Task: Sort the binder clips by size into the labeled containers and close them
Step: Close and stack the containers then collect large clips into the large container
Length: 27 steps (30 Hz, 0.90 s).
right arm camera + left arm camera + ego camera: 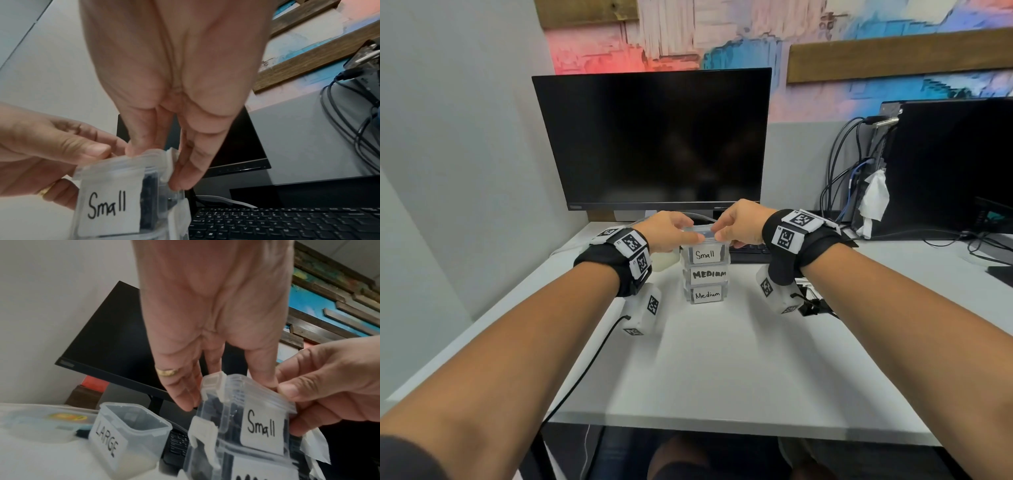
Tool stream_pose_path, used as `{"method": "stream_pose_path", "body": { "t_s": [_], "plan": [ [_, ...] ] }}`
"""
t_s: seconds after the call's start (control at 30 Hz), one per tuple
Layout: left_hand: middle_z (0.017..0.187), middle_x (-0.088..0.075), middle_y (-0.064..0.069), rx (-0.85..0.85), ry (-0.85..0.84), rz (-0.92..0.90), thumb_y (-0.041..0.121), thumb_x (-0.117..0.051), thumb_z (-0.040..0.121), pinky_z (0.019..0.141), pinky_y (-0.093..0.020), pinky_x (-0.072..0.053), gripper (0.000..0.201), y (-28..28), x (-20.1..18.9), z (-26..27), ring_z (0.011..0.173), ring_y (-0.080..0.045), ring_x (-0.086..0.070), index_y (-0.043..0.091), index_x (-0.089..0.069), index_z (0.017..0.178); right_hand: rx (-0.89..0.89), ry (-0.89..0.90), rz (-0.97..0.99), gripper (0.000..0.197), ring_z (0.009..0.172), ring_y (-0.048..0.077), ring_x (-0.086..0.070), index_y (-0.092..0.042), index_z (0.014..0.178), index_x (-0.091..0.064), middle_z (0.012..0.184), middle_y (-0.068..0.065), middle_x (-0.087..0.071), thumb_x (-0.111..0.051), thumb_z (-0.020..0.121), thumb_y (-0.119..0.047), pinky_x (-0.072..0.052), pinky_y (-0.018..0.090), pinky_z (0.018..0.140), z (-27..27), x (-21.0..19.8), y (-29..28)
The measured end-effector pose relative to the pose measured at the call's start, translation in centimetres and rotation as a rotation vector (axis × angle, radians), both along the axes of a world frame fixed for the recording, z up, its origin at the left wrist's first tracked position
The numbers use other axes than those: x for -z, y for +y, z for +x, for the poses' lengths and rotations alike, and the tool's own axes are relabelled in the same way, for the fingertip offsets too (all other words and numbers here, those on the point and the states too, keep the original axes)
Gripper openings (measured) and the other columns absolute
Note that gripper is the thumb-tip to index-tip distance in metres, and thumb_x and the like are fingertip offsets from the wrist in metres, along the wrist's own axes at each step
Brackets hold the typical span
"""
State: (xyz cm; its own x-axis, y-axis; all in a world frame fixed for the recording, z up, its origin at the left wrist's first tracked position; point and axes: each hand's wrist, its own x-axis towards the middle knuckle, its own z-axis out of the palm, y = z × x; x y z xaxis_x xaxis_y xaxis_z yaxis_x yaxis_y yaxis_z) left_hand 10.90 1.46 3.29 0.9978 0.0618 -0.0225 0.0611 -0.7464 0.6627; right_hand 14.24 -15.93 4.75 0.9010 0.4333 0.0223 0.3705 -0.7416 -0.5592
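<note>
left hand (669,230) at 9 o'clock, right hand (736,224) at 3 | both pinching "Small" container (705,251) lid to snap latches

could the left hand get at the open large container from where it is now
Probably yes: the left hand is busy on the Small container, but the open LARGE container stands just beside the stack on that hand's side, with nothing seen between them.

clear glossy plastic container (236,415), white paper label (264,430), matt desk (722,370)
</note>
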Motion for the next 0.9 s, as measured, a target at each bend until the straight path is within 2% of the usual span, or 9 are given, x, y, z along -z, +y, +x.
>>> {"method": "stream_pose_path", "body": {
  "t_s": [0.17, 0.3, 0.37, 0.47, 0.63, 0.77, 0.9],
  "plan": [
    [0.136, -0.051, -0.005, -0.024, 0.040, 0.007, 0.042, -0.071, 0.080, 0.100, -0.037, -0.049, 0.072, 2.6, -0.6, -1.1, 0.116, -0.021, -0.055, 0.015, -0.043, 0.141, -0.070, 0.027, 0.041, 0.030, 0.094, 0.016, -0.065, -0.017, 0.121, -0.064, 0.111, 0.003, -0.068, -0.062, 0.092, -0.023, -0.057, 0.026, 0.079, 0.0, 0.5, 2.7],
    [0.122, -0.061, -0.004, -0.077, 0.069, -0.001, 0.040, -0.074, 0.079, 0.097, -0.035, -0.050, 0.058, 5.5, -0.9, -2.2, 0.111, -0.019, -0.056, 0.016, -0.054, 0.127, -0.135, 0.038, 0.070, 0.035, 0.094, 0.016, -0.065, -0.017, 0.127, -0.059, 0.114, 0.004, -0.067, -0.061, 0.093, -0.022, -0.057, 0.024, 0.076, -0.4, 0.8, 5.4],
    [0.119, -0.060, -0.004, -0.112, 0.065, 0.006, 0.040, -0.074, 0.078, 0.096, -0.035, -0.050, 0.054, 6.7, -1.0, -2.7, 0.110, -0.019, -0.056, 0.017, -0.056, 0.124, -0.163, 0.038, 0.090, 0.040, 0.096, 0.018, -0.066, -0.015, 0.131, -0.054, 0.118, 0.005, -0.064, -0.061, 0.092, -0.021, -0.058, 0.029, 0.081, -0.7, 0.9, 6.7],
    [0.122, -0.058, -0.003, -0.158, 0.062, -0.007, 0.038, -0.073, 0.080, 0.095, -0.036, -0.049, 0.058, 8.4, -0.8, -3.4, 0.113, -0.020, -0.054, 0.016, -0.052, 0.130, -0.169, 0.039, 0.150, 0.040, 0.097, 0.022, -0.068, -0.013, 0.127, -0.054, 0.122, 0.006, -0.059, -0.065, 0.089, -0.021, -0.058, 0.037, 0.085, -0.8, 1.2, 8.6],
    [0.127, -0.053, -0.002, -0.229, 0.040, -0.074, 0.032, -0.071, 0.082, 0.096, -0.039, -0.049, 0.059, 10.7, -0.5, -4.2, 0.115, -0.021, -0.053, 0.019, -0.047, 0.134, -0.172, 0.044, 0.211, 0.033, 0.097, 0.024, -0.068, -0.009, 0.118, -0.062, 0.110, 0.011, -0.067, -0.067, 0.088, -0.022, -0.057, 0.039, 0.088, -0.8, 1.5, 11.6],
    [0.129, -0.051, -0.003, -0.273, 0.023, -0.091, 0.032, -0.070, 0.083, 0.092, -0.035, -0.049, 0.059, 12.5, -0.3, -4.8, 0.115, -0.021, -0.052, 0.019, -0.046, 0.135, -0.212, 0.044, 0.227, 0.032, 0.097, 0.023, -0.068, -0.008, 0.120, -0.062, 0.110, 0.011, -0.067, -0.064, 0.090, -0.020, -0.056, 0.038, 0.089, -0.8, 1.7, 13.9],
    [0.133, -0.050, -0.003, -0.325, 0.004, -0.090, 0.034, -0.069, 0.082, 0.089, -0.035, -0.049, 0.062, 14.0, -0.1, -5.3, 0.116, -0.022, -0.052, 0.019, -0.045, 0.138, -0.256, 0.048, 0.216, 0.035, 0.105, 0.022, -0.064, -0.013, 0.129, -0.057, 0.119, 0.008, -0.063, -0.055, 0.096, -0.020, -0.055, 0.037, 0.089, -0.8, 2.1, 15.4]
  ]
}}
